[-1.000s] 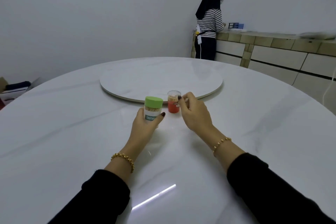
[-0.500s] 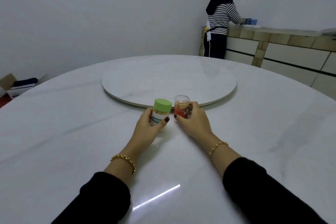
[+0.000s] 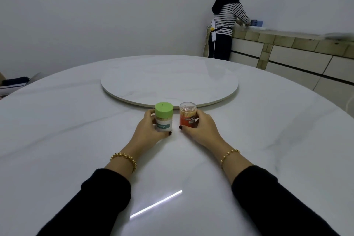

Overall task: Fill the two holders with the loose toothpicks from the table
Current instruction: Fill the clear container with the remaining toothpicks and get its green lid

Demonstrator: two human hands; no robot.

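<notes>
Two toothpick holders stand upright side by side on the white marble table [image 3: 76, 149]. The left one is a clear holder with a green lid [image 3: 164, 116] and a white label; toothpicks show through its wall. My left hand [image 3: 149, 130] grips it round the base. The right one is a clear-lidded holder with a red label [image 3: 188, 114], packed with toothpicks. My right hand [image 3: 201, 127] holds it from the right side, thumb in front. I see no loose toothpicks on the table.
A round turntable [image 3: 170, 80] lies just behind the holders. A person in a striped top [image 3: 226, 17] stands at a tiled counter [image 3: 287, 44] at the back right. A box [image 3: 13, 82] sits on the floor at the far left.
My right hand came off the red holder's top and now wraps its side. Both holders stand closer together, and the camera has tilted.
</notes>
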